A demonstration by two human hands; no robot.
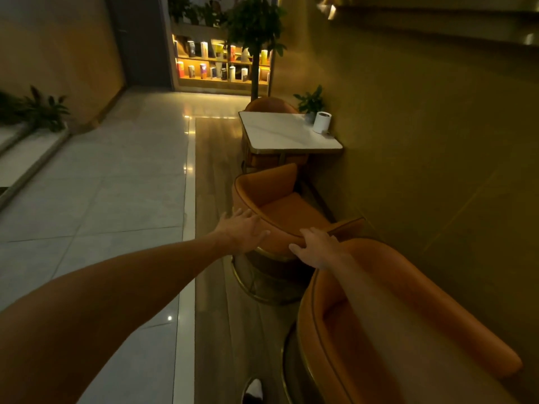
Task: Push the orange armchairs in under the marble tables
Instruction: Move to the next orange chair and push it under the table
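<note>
Both hands, left hand [243, 228] and right hand [316, 246], rest on the orange armchair [280, 211] facing the marble table [287, 131].

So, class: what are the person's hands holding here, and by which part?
Both the left hand and right hand are on the orange armchair, at its backrest's top rim.

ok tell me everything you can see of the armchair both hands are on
The armchair is an orange tub chair, leather-like, with a curved back wrapping into the arms, a flat seat cushion and a round gold-coloured metal base. It stands upright on the wood floor strip beside the wall, facing the marble table, its seat not yet under the top. The left hand lies flat on the back's outer side; the right hand grips the back's top rim.
</note>
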